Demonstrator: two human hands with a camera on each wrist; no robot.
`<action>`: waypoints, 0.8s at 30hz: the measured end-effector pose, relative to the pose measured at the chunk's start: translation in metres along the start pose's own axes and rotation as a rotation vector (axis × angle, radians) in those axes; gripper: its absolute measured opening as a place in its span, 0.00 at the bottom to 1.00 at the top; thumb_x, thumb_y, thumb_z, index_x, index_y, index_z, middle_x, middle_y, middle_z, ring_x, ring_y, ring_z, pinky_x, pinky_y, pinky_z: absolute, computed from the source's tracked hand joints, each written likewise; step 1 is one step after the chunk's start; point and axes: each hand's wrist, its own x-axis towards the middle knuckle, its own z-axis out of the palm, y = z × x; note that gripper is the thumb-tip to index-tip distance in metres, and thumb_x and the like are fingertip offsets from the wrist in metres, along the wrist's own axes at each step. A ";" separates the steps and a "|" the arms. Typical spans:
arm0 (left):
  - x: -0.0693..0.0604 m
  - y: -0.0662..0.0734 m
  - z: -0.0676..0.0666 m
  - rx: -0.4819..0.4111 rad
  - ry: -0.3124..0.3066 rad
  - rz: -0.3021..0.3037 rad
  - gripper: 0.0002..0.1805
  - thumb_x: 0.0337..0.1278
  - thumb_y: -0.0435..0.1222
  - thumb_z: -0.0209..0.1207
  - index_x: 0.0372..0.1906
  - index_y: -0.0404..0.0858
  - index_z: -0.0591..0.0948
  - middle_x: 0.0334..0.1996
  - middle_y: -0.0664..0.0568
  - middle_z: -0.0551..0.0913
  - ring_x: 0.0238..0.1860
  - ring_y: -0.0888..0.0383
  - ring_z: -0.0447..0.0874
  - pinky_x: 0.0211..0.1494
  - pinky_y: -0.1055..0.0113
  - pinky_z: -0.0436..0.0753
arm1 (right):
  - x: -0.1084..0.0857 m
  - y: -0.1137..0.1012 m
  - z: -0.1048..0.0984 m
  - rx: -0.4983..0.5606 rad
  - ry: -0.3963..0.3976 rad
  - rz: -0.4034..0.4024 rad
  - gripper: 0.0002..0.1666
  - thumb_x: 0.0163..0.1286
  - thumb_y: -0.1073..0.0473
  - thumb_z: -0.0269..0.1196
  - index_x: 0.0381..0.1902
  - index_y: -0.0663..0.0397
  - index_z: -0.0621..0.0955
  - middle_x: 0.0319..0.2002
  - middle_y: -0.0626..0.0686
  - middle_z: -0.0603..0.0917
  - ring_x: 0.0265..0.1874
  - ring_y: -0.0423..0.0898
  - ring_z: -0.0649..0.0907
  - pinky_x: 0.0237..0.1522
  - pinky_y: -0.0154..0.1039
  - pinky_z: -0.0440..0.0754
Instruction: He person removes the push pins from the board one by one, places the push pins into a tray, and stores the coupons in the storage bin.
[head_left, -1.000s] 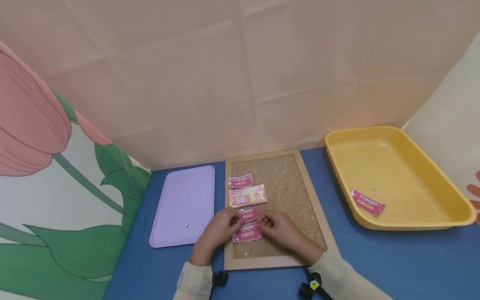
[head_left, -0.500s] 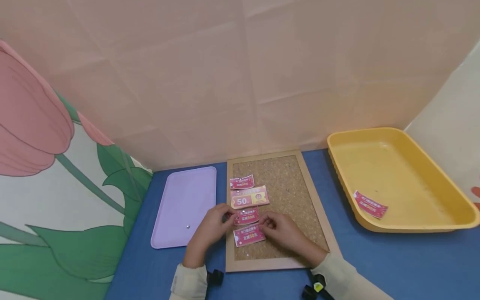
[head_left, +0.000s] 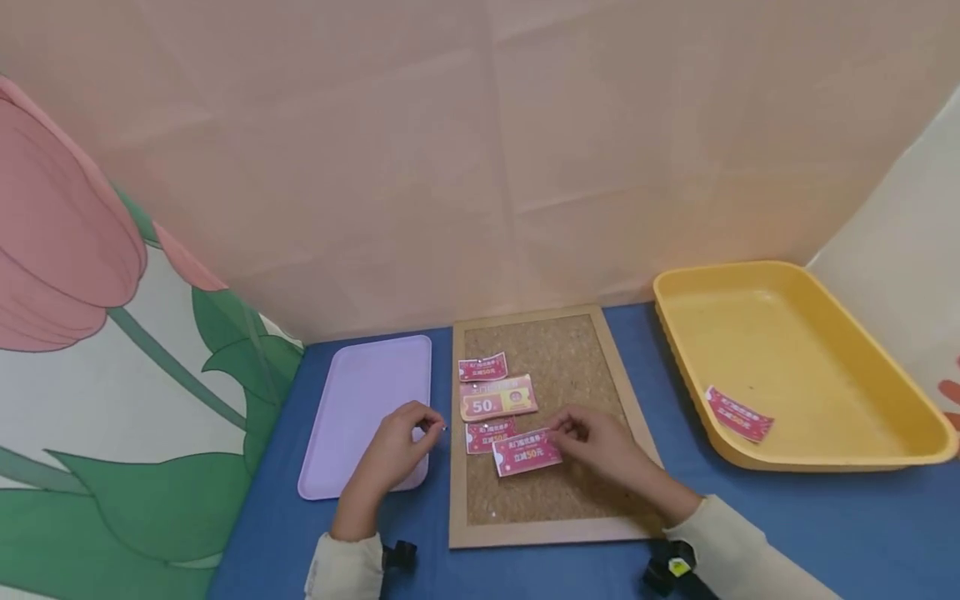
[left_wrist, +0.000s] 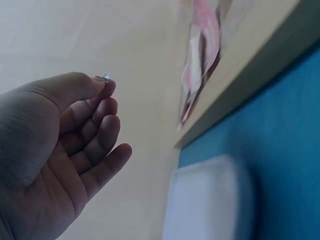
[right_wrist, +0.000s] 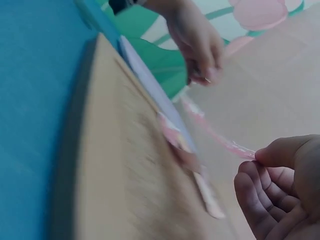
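Note:
Between thumb and forefinger my left hand (head_left: 396,446) pinches a small pushpin (left_wrist: 105,77), held above the right edge of the lilac tray. My right hand (head_left: 600,442) pinches the right end of a pink coupon (head_left: 527,452), which is raised over the framed cork board (head_left: 555,506); in the right wrist view the coupon (right_wrist: 215,134) is seen edge-on. On the board's left side lie a small pink coupon (head_left: 482,367), a larger orange-and-pink one (head_left: 498,398) and another pink one (head_left: 483,437), partly covered by the held coupon.
The lilac tray (head_left: 365,375) lies left of the board. At the right stands a yellow tray (head_left: 810,358) with a pink coupon (head_left: 739,414) in it. A small shiny thing (head_left: 493,515) is on the cork near the board's lower left.
My left hand has moved left, off the board to over the lilac tray's edge. The right hand has lifted the lowest coupon and shifted it to the right.

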 end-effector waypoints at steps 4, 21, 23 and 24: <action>-0.001 -0.009 -0.015 -0.010 0.038 -0.018 0.02 0.61 0.38 0.63 0.38 0.46 0.84 0.32 0.61 0.78 0.37 0.62 0.77 0.46 0.57 0.82 | -0.004 -0.005 -0.034 -0.022 0.060 -0.049 0.07 0.68 0.56 0.65 0.39 0.51 0.81 0.31 0.48 0.81 0.30 0.45 0.80 0.29 0.38 0.80; -0.016 -0.062 -0.036 -0.169 0.059 -0.148 0.07 0.64 0.42 0.61 0.39 0.44 0.83 0.34 0.55 0.81 0.35 0.57 0.77 0.38 0.66 0.78 | -0.043 0.021 -0.152 -0.203 0.216 0.043 0.19 0.70 0.46 0.61 0.47 0.54 0.79 0.35 0.54 0.84 0.31 0.48 0.81 0.29 0.36 0.81; -0.016 -0.066 -0.036 -0.156 0.060 -0.148 0.06 0.64 0.41 0.61 0.39 0.43 0.83 0.34 0.56 0.81 0.35 0.58 0.77 0.38 0.66 0.78 | -0.049 0.027 -0.162 -0.226 0.227 0.060 0.20 0.70 0.45 0.61 0.48 0.55 0.78 0.36 0.55 0.84 0.31 0.48 0.82 0.29 0.36 0.82; -0.016 -0.068 -0.036 -0.147 0.062 -0.151 0.06 0.64 0.41 0.62 0.39 0.43 0.84 0.33 0.56 0.81 0.35 0.58 0.77 0.38 0.66 0.78 | -0.052 0.030 -0.167 -0.237 0.232 0.068 0.21 0.70 0.45 0.61 0.49 0.55 0.78 0.37 0.56 0.84 0.31 0.47 0.82 0.29 0.36 0.82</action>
